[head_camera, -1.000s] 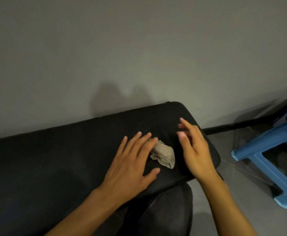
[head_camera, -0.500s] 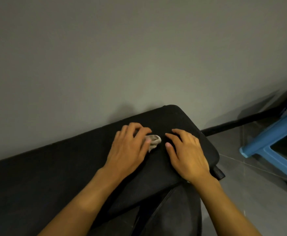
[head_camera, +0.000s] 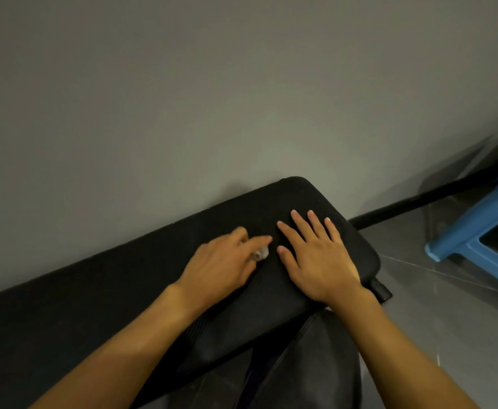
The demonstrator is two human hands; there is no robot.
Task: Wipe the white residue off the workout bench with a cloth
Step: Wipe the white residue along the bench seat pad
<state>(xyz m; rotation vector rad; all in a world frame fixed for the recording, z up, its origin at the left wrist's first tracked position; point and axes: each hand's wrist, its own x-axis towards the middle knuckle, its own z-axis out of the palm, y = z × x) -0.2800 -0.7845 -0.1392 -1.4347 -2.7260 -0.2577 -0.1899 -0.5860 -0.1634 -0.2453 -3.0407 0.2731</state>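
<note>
The left hand [head_camera: 222,265] grips the bunched cloth [head_camera: 261,254] under curled fingers. Just beside it, the right hand [head_camera: 318,258] lies flat on the counter [head_camera: 300,199], fingers spread, holding nothing.

Plain grey wall [head_camera: 241,84], dim light, grey tiled floor [head_camera: 448,335] at right, black skirting [head_camera: 419,202] along the wall's foot, blue plastic stool [head_camera: 483,219]

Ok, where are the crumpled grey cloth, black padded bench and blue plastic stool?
Crumpled grey cloth [head_camera: 261,252]: head view, exposed tip.
Black padded bench [head_camera: 300,196]: head view, far corner.
Blue plastic stool [head_camera: 478,222]: head view, seat top.
</note>
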